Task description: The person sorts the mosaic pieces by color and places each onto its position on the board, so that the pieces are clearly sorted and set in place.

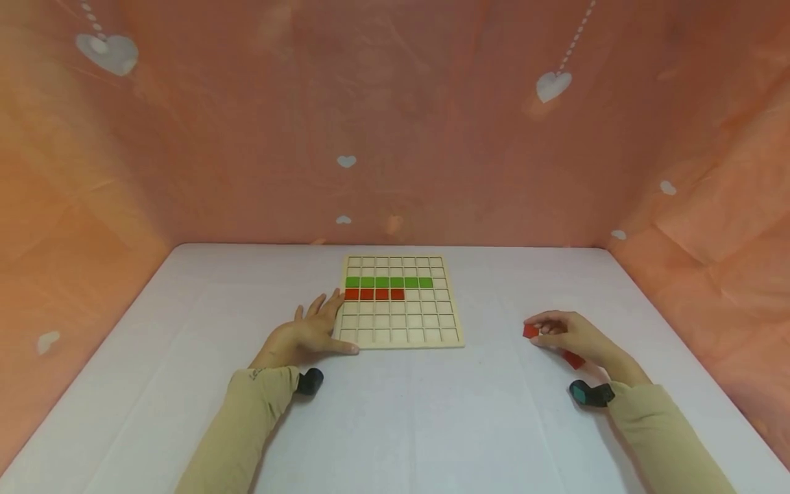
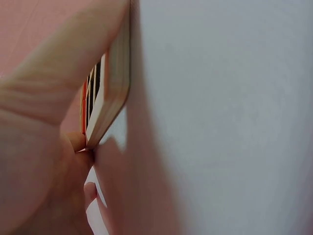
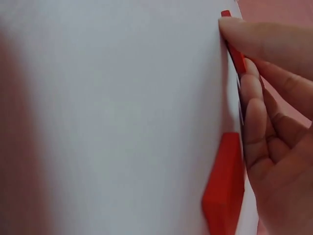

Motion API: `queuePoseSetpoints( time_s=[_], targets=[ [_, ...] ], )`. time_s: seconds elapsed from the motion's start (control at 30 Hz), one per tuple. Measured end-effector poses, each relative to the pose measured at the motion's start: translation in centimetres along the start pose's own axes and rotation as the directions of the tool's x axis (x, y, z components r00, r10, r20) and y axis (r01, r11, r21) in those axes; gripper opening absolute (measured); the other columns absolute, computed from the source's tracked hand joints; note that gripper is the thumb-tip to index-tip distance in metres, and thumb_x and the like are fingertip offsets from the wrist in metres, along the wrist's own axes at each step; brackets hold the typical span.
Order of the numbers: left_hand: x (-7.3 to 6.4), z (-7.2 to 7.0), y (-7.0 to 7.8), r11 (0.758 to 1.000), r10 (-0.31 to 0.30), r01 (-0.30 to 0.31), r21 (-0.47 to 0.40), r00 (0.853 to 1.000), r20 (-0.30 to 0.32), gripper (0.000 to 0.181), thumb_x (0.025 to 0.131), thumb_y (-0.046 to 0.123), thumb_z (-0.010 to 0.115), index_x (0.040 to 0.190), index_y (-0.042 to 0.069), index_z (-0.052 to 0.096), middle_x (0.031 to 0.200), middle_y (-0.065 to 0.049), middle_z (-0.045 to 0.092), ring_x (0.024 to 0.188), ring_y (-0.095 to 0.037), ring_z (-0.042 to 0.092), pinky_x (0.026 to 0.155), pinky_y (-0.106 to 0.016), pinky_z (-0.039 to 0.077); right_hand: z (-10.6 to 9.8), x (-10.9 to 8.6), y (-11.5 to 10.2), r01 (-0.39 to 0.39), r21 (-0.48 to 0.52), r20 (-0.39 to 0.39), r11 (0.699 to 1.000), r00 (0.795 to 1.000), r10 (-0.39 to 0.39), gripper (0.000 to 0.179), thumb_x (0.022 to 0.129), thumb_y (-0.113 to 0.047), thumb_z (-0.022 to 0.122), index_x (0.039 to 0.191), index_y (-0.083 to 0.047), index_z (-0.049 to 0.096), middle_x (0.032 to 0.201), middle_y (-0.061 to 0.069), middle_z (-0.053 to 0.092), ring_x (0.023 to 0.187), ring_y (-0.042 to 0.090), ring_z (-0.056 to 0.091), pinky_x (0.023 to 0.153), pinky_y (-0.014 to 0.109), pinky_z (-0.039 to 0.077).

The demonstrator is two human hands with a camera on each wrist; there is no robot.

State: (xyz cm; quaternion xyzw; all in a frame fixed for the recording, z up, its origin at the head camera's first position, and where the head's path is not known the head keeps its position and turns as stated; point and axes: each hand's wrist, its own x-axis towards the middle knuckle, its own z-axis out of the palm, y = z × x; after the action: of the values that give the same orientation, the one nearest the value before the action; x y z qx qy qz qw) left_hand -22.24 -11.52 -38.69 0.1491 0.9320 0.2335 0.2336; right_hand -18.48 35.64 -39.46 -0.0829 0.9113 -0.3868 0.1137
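A pale wooden grid board (image 1: 400,336) lies flat on the white cloth. One row holds several green square tiles (image 1: 382,283), and the row below has several red tiles (image 1: 367,294) at its left end. My left hand (image 1: 315,331) rests at the board's left side, fingers spread against the edge and thumb along the near corner. In the left wrist view, the board's side (image 2: 116,78) shows beside the thumb. Off to the right, my right hand (image 1: 574,335) pinches a red square tile (image 1: 531,331) between thumb and fingers, low over the cloth. Another red tile (image 1: 574,359) lies under that hand.
White cloth (image 1: 420,412) covers the table. An orange-pink sheet with pale hearts (image 1: 395,137) hangs behind and along both sides. Each wrist wears a small black camera, the left one (image 1: 310,381) and the right one (image 1: 591,394) both low over the cloth.
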Motion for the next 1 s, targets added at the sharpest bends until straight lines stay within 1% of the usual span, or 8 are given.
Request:
queuePoseSetpoints(
  time_s=[0.17, 0.3, 0.37, 0.43, 0.63, 0.9, 1.0],
  targets=[
    [0.1, 0.1, -0.1, 0.999, 0.013, -0.013, 0.03, 1.0, -0.007, 0.114, 0.078, 0.048, 0.074, 0.153, -0.001, 0.002, 0.161, -0.019, -0.002, 0.147, -0.04, -0.004, 0.114, -0.064, -0.004, 0.1, 0.4, -0.4, -0.024, 0.015, 0.011, 1.0, 1.0, 0.024, 0.041, 0.085, -0.019, 0.072, 0.12, -0.001, 0.063, 0.092, 0.007, 0.059, 0.077, 0.009, 0.051, 0.061, 0.02, 0.046],
    [0.1, 0.1, -0.1, 0.999, 0.017, -0.017, 0.03, 1.0, -0.005, 0.114, 0.079, 0.048, 0.074, 0.153, -0.001, 0.002, 0.161, -0.019, -0.002, 0.147, -0.04, -0.004, 0.113, -0.064, -0.005, 0.1, 0.8, -0.9, -0.065, 0.005, 0.01, 0.998, 0.998, 0.065, 0.045, 0.086, -0.028, 0.071, 0.124, -0.004, 0.062, 0.105, 0.009, 0.064, 0.086, 0.013, 0.052, 0.068, 0.021, 0.046],
    [0.1, 0.1, -0.1, 0.999, 0.017, -0.017, 0.027, 1.0, -0.004, 0.114, 0.078, 0.048, 0.074, 0.153, -0.001, 0.002, 0.161, -0.019, -0.002, 0.147, -0.04, -0.004, 0.113, -0.064, -0.005, 0.1, 1.0, -1.1, -0.078, -0.001, 0.006, 0.997, 0.997, 0.078, 0.048, 0.086, -0.031, 0.071, 0.125, -0.005, 0.061, 0.113, 0.01, 0.064, 0.092, 0.017, 0.052, 0.072, 0.023, 0.047],
    [0.1, 0.1, -0.1, 1.0, 0.015, -0.015, 0.023, 1.0, -0.004, 0.114, 0.078, 0.048, 0.074, 0.153, 0.0, 0.002, 0.161, -0.018, -0.002, 0.147, -0.039, -0.004, 0.114, -0.064, -0.005, 0.2, 1.2, -1.3, -0.09, -0.004, 0.0, 0.996, 0.996, 0.09, 0.05, 0.086, -0.033, 0.07, 0.126, -0.005, 0.061, 0.117, 0.011, 0.063, 0.096, 0.019, 0.052, 0.076, 0.024, 0.047],
    [0.1, 0.1, -0.1, 0.999, 0.022, -0.022, 0.031, 1.0, -0.004, 0.114, 0.079, 0.049, 0.073, 0.153, 0.0, 0.002, 0.161, -0.018, -0.003, 0.147, -0.04, -0.004, 0.113, -0.064, -0.005, 0.3, 1.7, -1.7, -0.087, 0.02, -0.012, 0.996, 0.996, 0.087, 0.051, 0.088, -0.034, 0.069, 0.128, -0.004, 0.059, 0.121, 0.016, 0.061, 0.104, 0.024, 0.053, 0.082, 0.027, 0.047],
    [0.1, 0.0, 0.0, 0.999, 0.026, -0.026, 0.04, 1.0, -0.001, 0.114, 0.079, 0.05, 0.073, 0.153, 0.0, 0.002, 0.161, -0.019, -0.003, 0.147, -0.04, -0.004, 0.113, -0.066, -0.004, 1.2, 2.7, -2.9, -0.1, 0.052, 0.022, 0.994, 0.995, 0.099, 0.051, 0.088, -0.033, 0.069, 0.128, -0.003, 0.058, 0.123, 0.017, 0.061, 0.104, 0.024, 0.054, 0.087, 0.03, 0.047],
    [0.0, 0.1, 0.0, 0.999, 0.027, -0.027, 0.038, 1.0, -0.002, 0.114, 0.079, 0.049, 0.073, 0.153, -0.001, 0.002, 0.161, -0.019, -0.002, 0.146, -0.041, -0.003, 0.112, -0.066, -0.004, 1.6, 3.0, -3.3, -0.102, 0.067, 0.024, 0.993, 0.995, 0.1, 0.051, 0.087, -0.033, 0.069, 0.128, -0.003, 0.058, 0.123, 0.016, 0.061, 0.104, 0.023, 0.054, 0.087, 0.029, 0.047]
  ],
)
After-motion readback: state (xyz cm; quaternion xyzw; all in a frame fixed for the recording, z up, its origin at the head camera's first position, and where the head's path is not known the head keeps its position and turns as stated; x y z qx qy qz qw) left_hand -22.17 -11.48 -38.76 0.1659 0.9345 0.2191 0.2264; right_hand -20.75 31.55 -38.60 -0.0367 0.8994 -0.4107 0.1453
